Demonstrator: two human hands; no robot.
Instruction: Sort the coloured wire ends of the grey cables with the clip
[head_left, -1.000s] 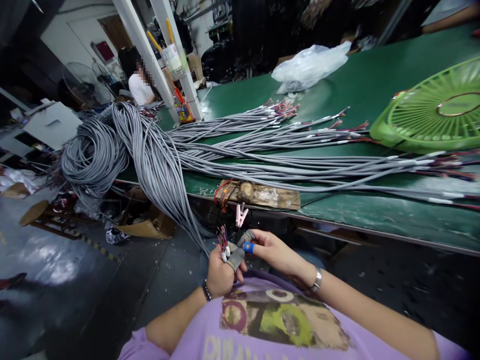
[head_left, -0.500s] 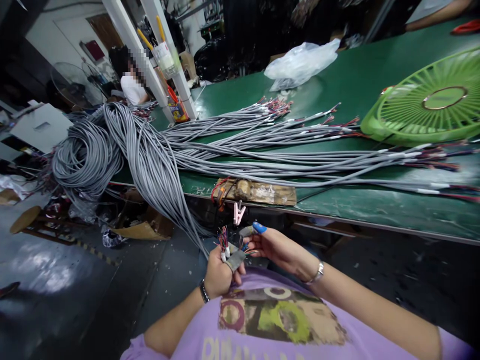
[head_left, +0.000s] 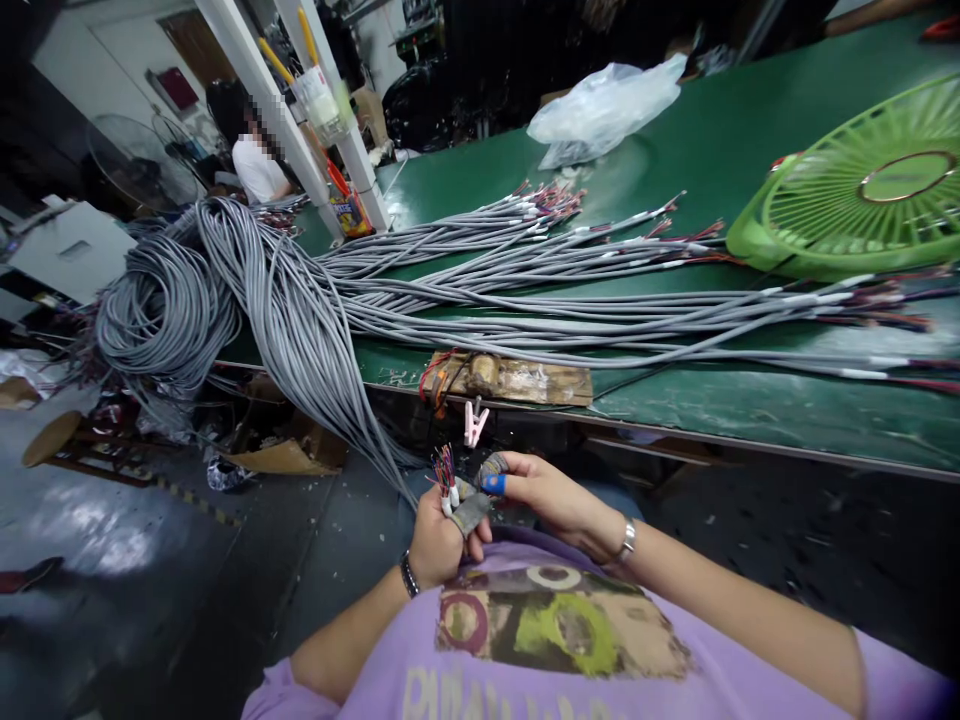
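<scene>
My left hand (head_left: 441, 530) is closed around the ends of grey cables, just in front of my shirt. Above its fist stand white-sleeved ends with thin coloured wires (head_left: 444, 468) fanning out. A grey cover wraps its thumb. Close beside it, my right hand (head_left: 551, 495) has thumb and forefinger pressed together, with a blue wrap on the thumb and a greyish cover on the forefinger. Whatever sits in that pinch is hidden. From the left fist the grey cables (head_left: 300, 320) run up to the bench.
More grey cables with stripped ends lie along the green bench (head_left: 720, 415). A wooden block (head_left: 525, 382) and a pink clip (head_left: 475, 424) sit at its front edge. Farther back are a green fan (head_left: 885, 190) and a plastic bag (head_left: 607, 110). A person (head_left: 259, 165) sits far left.
The right thumb has come down onto the forefinger, closing the pinch beside the left thumb. The left hand keeps its hold. The view has shifted slightly.
</scene>
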